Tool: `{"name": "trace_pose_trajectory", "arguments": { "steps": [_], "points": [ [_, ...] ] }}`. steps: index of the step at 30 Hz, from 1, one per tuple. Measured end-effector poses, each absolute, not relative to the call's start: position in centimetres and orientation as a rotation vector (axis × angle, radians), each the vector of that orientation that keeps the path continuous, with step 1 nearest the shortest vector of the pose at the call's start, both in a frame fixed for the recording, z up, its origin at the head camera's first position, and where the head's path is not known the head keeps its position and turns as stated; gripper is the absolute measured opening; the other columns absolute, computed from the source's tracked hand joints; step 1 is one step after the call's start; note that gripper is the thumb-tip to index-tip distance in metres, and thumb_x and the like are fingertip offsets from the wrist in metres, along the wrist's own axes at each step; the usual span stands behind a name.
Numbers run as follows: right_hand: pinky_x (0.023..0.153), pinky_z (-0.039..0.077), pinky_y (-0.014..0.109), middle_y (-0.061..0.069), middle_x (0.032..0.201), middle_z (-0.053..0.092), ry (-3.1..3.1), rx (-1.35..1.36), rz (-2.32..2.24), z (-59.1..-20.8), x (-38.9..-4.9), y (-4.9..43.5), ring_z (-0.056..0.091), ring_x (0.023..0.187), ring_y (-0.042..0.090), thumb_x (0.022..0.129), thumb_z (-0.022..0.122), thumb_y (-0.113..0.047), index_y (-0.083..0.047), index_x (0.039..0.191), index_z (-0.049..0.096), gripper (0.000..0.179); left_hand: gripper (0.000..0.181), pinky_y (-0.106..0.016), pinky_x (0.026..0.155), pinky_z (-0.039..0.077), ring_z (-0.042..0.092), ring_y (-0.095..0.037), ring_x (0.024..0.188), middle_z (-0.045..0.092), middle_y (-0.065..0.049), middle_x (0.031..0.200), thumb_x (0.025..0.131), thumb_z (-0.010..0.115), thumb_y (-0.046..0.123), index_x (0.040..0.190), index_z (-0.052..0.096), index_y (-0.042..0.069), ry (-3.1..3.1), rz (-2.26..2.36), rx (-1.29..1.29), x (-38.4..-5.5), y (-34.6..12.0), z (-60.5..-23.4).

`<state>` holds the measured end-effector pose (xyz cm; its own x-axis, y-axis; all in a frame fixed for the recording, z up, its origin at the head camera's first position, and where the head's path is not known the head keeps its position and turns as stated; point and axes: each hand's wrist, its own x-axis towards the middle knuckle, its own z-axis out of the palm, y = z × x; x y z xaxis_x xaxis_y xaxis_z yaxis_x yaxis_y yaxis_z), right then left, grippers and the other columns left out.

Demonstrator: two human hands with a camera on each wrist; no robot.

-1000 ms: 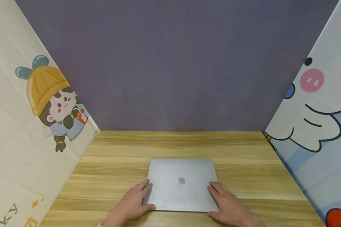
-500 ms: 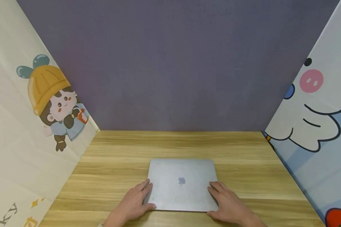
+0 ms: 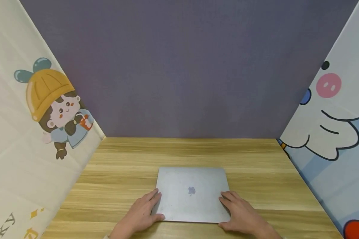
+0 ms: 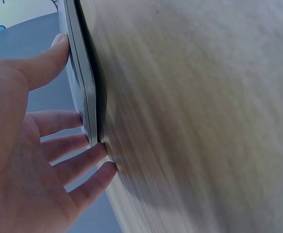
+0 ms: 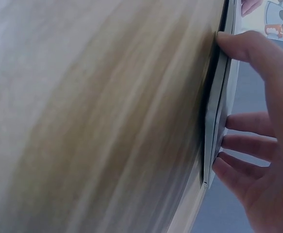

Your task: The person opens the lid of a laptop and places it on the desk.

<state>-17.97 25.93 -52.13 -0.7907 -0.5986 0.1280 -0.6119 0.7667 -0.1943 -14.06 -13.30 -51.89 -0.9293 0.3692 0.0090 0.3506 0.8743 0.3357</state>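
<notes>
A closed silver laptop [image 3: 191, 204] with an apple logo on its lid lies flat on the wooden table. My left hand [image 3: 139, 212] is at its near left corner. In the left wrist view, that thumb [image 4: 54, 56] touches the lid by the front edge, two fingers meet the side edge, and the lower two reach the tabletop. My right hand [image 3: 242, 214] rests at the near right corner. Its thumb [image 5: 238, 44] is against the front edge in the right wrist view, while its fingers [image 5: 250, 145] touch the side. Both hands have extended, slightly bent fingers.
The wooden table [image 3: 125, 156] runs back to a grey-purple panel [image 3: 179, 73]. A cream side panel [image 3: 15, 172] with a cartoon child stands on the left. On the right is a white and light blue panel [image 3: 356, 182] with a cartoon animal.
</notes>
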Motion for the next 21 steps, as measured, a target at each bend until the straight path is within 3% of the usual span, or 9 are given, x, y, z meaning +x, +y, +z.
{"name": "trace_pose_trajectory", "arguments": {
  "steps": [13, 21],
  "points": [
    [0.085, 0.058, 0.045, 0.012, 0.127, 0.064, -2.827, 1.037, 0.295, -52.15, -18.40, 26.00, 0.058, 0.113, 0.028, 0.067, 0.082, -0.066, -0.001, 0.118, 0.073, 0.083, 0.084, -0.059, 0.102, 0.046, 0.051, -0.039, 0.133, 0.045, -0.019, 0.153, 0.087, 0.072, 0.058, 0.144, 0.054, -0.001, 3.001, 0.514, 0.566, -13.88, -13.36, -51.80],
    [0.085, 0.058, 0.048, 0.010, 0.126, 0.065, -2.878, 1.047, 0.302, -51.63, -18.64, 26.18, 0.060, 0.112, 0.029, 0.069, 0.077, -0.073, -0.004, 0.116, 0.074, 0.084, 0.084, -0.059, 0.103, 0.044, 0.049, -0.039, 0.135, 0.043, -0.019, 0.154, 0.090, 0.067, 0.060, 0.146, 0.051, 0.001, 2.991, 0.532, 0.550, -13.69, -13.39, -51.75]
  ]
}}
